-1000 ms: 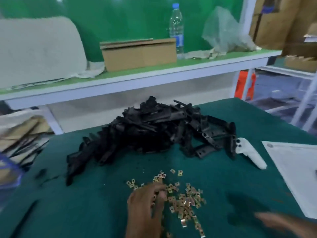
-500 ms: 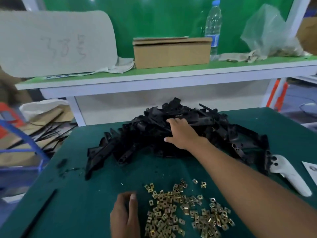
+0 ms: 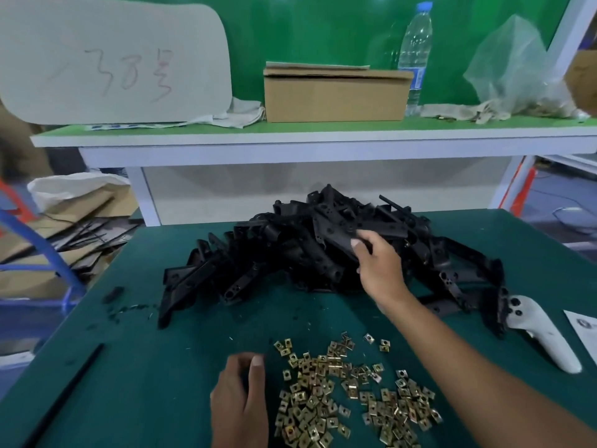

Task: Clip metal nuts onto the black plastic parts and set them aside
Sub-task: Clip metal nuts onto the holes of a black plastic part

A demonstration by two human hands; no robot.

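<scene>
Black plastic part [image 3: 371, 232] sits atop the pile [image 3: 290, 260], long axis left-right, right hand [image 3: 378, 263] pinching its near edge. Left hand [image 3: 240, 399], curled, apparently empty, sits beside nuts [image 3: 349, 392].

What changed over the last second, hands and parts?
The right hand came off the near right edge of the table, reached forward to the heap of black plastic parts and now grips one black part on top. The left hand stayed beside the metal nuts. Heap, nuts and white controller lie as before.
</scene>
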